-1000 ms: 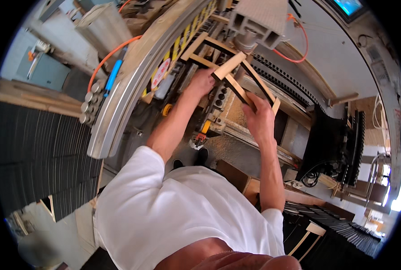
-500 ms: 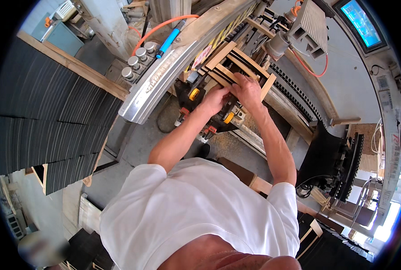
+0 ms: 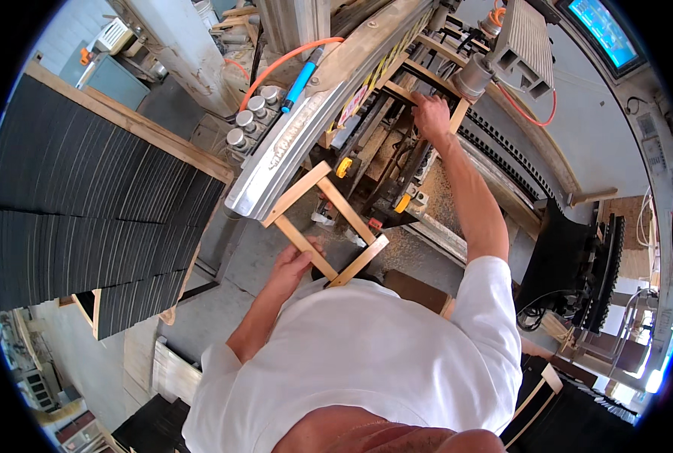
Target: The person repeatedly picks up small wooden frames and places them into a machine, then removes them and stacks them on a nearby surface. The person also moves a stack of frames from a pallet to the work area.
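My left hand (image 3: 290, 266) is closed round one bar of a light wooden frame (image 3: 347, 211), held tilted in front of my body, clear of the machine. Its four bars leave an open middle. Farther forward, a second wooden frame (image 3: 459, 116) lies on the machine bed under the metal pressing head (image 3: 474, 78). My right hand (image 3: 432, 117) reaches to it, fingers curled over its near bar; the fingertips are partly hidden.
A silver machine beam (image 3: 282, 155) with a blue marker (image 3: 299, 87) on top runs along the left of the bed. Dark stacked panels (image 3: 87, 204) stand farther left. Yellow knobs (image 3: 343, 167) sit at the bed's near end. A lit screen (image 3: 602, 34) hangs at far right.
Both hands were together at the wooden frames on the bed. The left has drawn one frame back toward my body; the right has moved forward with the other, under the pressing head.
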Demonstrator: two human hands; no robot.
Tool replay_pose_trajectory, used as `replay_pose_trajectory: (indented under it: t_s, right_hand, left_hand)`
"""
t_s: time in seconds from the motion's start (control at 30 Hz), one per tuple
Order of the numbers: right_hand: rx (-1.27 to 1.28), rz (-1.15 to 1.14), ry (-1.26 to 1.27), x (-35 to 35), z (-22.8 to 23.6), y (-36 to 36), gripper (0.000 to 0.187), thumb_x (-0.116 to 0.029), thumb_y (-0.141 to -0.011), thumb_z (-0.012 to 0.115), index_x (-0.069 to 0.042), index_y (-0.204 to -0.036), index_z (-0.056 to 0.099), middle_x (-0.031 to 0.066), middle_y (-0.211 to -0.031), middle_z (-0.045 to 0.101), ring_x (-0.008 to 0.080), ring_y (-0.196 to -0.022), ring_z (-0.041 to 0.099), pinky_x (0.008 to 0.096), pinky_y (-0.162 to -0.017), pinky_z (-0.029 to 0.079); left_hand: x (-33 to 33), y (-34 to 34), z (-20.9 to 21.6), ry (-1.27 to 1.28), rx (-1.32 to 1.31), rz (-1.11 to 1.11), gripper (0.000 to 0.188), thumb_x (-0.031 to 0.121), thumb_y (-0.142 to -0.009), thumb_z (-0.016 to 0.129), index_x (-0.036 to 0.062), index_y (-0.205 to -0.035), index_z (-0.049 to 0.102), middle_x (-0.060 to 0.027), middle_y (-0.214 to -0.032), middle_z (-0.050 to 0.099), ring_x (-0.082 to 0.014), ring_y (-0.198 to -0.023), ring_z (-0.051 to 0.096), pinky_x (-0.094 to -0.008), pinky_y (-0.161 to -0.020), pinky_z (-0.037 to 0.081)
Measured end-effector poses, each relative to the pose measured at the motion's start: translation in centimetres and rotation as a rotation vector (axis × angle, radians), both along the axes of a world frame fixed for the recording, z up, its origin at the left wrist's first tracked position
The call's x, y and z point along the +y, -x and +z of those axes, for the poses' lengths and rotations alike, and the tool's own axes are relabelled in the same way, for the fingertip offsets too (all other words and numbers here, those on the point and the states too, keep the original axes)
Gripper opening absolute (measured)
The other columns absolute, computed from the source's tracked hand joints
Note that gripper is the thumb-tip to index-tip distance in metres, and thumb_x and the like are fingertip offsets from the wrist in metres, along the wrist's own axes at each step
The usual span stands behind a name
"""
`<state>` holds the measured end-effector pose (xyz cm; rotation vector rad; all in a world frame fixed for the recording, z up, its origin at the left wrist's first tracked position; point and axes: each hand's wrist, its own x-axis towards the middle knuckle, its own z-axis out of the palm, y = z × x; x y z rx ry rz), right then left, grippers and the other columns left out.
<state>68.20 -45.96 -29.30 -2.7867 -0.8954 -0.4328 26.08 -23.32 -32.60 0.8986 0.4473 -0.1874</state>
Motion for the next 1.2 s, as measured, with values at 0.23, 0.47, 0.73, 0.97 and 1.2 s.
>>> replay_pose_trajectory:
  t_s: [0.23,0.47,0.73,0.97,1.2]
  right_hand:
    - [-0.185,-0.087,0.362,1.0,1.2,-4.1,0.022,-0.008,-0.080,0.058,-0.007,-0.102,0.062,0.0122,-0.092,0.069,0.0281,-0.098,0.061,0.0401,-0.086,0.040]
    - [-0.083,-0.133,0.456,1.2,1.7,-10.4,0.008,-0.004,-0.081,0.060,-0.009,-0.083,0.066,0.0115,-0.084,0.069,0.0282,-0.091,0.063,0.0398,-0.087,0.041]
    - [0.011,-0.108,0.321,1.3,1.1,-15.4,0.014,-0.003,-0.080,0.056,-0.006,-0.090,0.065,0.0173,-0.088,0.067,0.0344,-0.091,0.064,0.0454,-0.082,0.047]
    - [0.209,-0.127,0.199,1.5,1.8,-15.9,0.019,-0.002,-0.082,0.056,0.000,-0.100,0.063,0.0206,-0.106,0.065,0.0387,-0.100,0.062,0.0474,-0.079,0.054]
    - [0.049,-0.012,0.239,0.7,-0.3,-17.2,0.026,-0.003,-0.081,0.058,-0.006,-0.107,0.060,0.0151,-0.102,0.065,0.0328,-0.101,0.062,0.0464,-0.078,0.050]
  left_hand:
    - [3.5,4.5,-1.4,-0.028,0.059,0.146,0.034,0.014,-0.094,0.055,0.0015,-0.125,0.048,-0.0088,-0.111,0.059,-0.0232,-0.109,0.057,-0.0387,-0.098,0.044]
    - [5.2,8.1,-5.8,-0.022,0.184,0.356,0.040,0.019,-0.091,0.063,0.0026,-0.124,0.049,-0.0083,-0.113,0.059,-0.0229,-0.107,0.058,-0.0384,-0.095,0.045]
    - [4.7,11.8,-13.5,-0.332,0.419,0.467,0.032,0.015,-0.087,0.066,0.0005,-0.114,0.056,-0.0046,-0.091,0.062,-0.0129,-0.079,0.060,-0.0276,-0.070,0.052]
    - [4.0,10.6,-15.1,-0.253,0.552,0.545,0.021,0.014,-0.086,0.067,-0.0003,-0.101,0.062,-0.0015,-0.078,0.059,-0.0118,-0.070,0.058,-0.0267,-0.061,0.053]
    - [4.3,8.0,-15.3,-0.272,0.544,0.559,0.024,0.012,-0.088,0.064,0.0017,-0.109,0.059,-0.0052,-0.090,0.064,-0.0129,-0.072,0.060,-0.0261,-0.057,0.053]
